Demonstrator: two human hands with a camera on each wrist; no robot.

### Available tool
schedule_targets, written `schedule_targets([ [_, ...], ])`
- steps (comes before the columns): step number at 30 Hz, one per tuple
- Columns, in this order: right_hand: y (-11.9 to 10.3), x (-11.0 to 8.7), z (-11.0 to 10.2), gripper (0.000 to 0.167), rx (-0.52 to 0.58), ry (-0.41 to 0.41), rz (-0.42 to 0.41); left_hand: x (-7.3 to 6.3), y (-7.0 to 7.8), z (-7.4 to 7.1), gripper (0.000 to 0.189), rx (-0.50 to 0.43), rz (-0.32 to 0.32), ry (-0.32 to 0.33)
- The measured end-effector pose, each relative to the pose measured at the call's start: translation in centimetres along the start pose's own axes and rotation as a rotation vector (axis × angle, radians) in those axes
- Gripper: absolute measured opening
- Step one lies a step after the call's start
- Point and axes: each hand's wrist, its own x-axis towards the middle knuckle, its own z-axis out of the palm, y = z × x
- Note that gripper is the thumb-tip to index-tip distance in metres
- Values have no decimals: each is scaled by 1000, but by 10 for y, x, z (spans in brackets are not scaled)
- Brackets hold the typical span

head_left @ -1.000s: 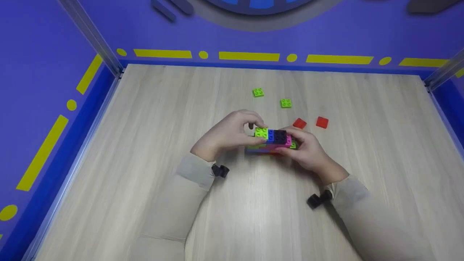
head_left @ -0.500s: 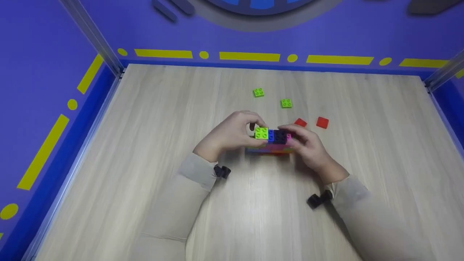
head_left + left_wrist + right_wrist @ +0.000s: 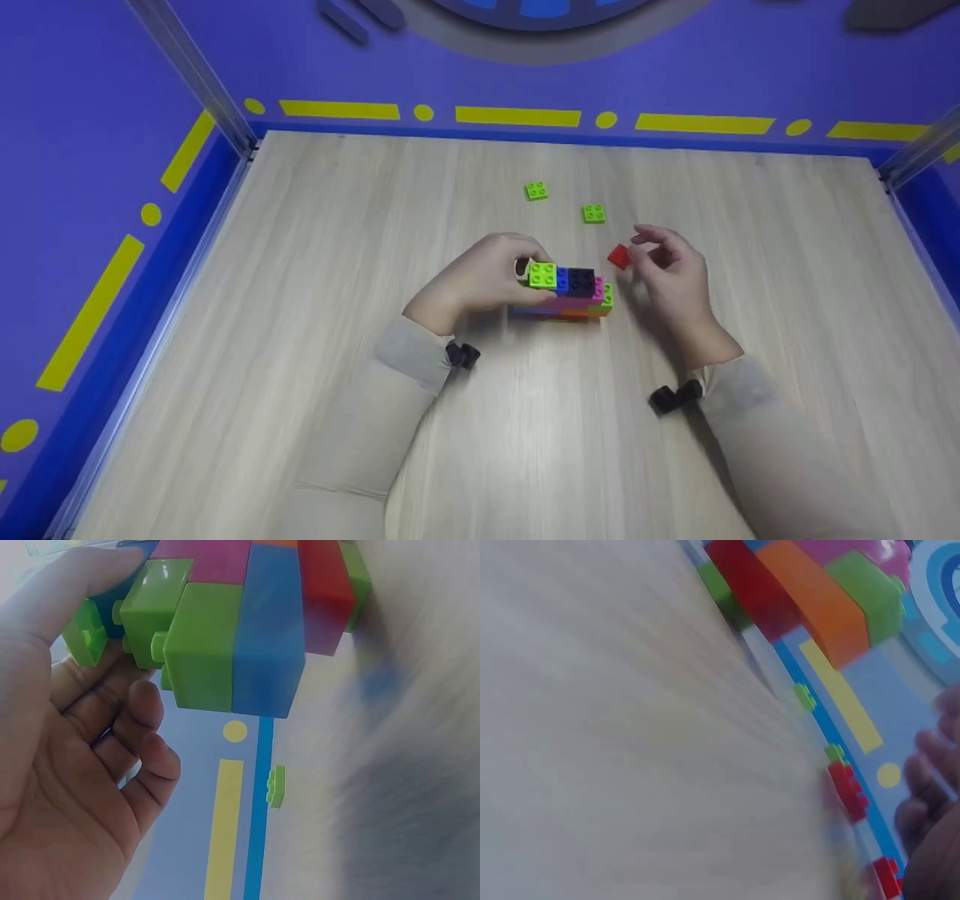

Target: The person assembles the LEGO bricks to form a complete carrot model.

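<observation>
A stack of toy building bricks [image 3: 574, 304] in pink, lime, blue, orange and other colours stands in the middle of the table. My left hand [image 3: 480, 276] holds its upper left end between thumb and fingers, around a lime brick [image 3: 542, 274] on top. A black brick [image 3: 581, 282] sits farther right on the top layer. The left wrist view shows the thumb across the stack's upper part, beside a blue brick [image 3: 270, 637]. Right of the stack, my right hand [image 3: 679, 281] hovers with loosely bent fingers, close to a red brick [image 3: 619, 256]. Nothing shows in its grasp.
Two loose lime bricks, one far [image 3: 536, 191] and one nearer [image 3: 593, 214], lie behind the stack. A second red brick [image 3: 887, 877] appears in the right wrist view; the right hand covers it in the head view. Blue panels [image 3: 517, 90] border the table [image 3: 337, 225].
My right hand has let go of the stack's right end and moved right, over the place of the farther red brick. The left hand has stayed on the stack.
</observation>
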Motion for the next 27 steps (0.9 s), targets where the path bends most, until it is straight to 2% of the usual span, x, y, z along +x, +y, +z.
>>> schedule_targets([
  [5,5,5,-5,40,-268,-61,15,0,1,1,35,11,-18,-10],
  [12,5,5,-8,42,-458,-145,-5,0,3,1,36,19,-27,-19],
  [22,3,4,-8,35,-554,-138,-37,-1,4,0,37,28,-17,-10],
  [27,0,4,-4,38,-488,-130,-42,-2,2,0,36,21,-13,-6],
])
